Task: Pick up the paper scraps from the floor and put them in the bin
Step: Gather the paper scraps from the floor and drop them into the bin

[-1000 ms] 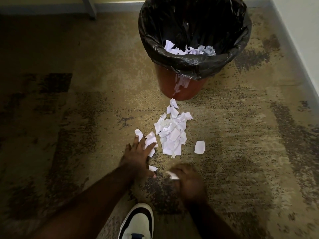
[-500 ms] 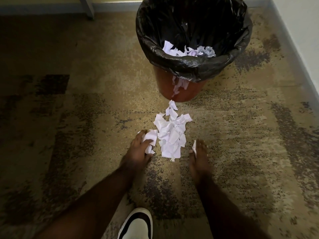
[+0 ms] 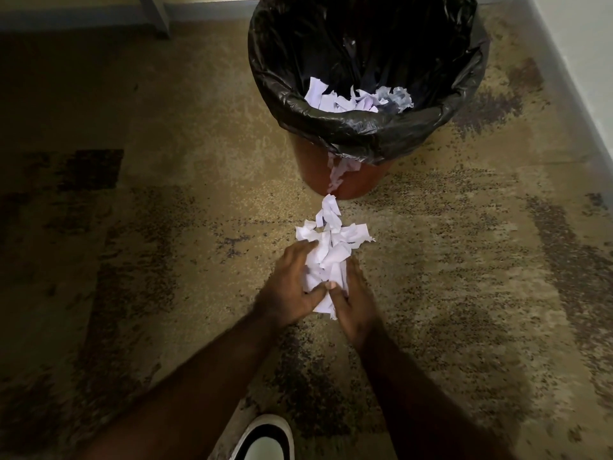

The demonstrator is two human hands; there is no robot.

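A heap of white paper scraps [image 3: 331, 247] lies on the carpet in front of the bin. My left hand [image 3: 288, 283] and my right hand [image 3: 356, 303] press in on the near end of the heap from both sides, fingers curled round the scraps between them. The far part of the heap lies loose on the floor, reaching the foot of the bin. The bin [image 3: 348, 180] is orange-brown with a black liner [image 3: 365, 131] folded over its rim. More white scraps in the bin [image 3: 358, 101] lie on the liner.
Patterned brown carpet [image 3: 166, 227] runs all around. A white wall and skirting [image 3: 570, 68] run along the right. A grey furniture leg [image 3: 156, 18] stands at the back left. The toe of my white and black shoe [image 3: 265, 439] is at the bottom edge.
Both hands have swept inwards from either side, pushing the scattered scraps together. The loose pieces at left and right are now gathered into the heap between my hands.
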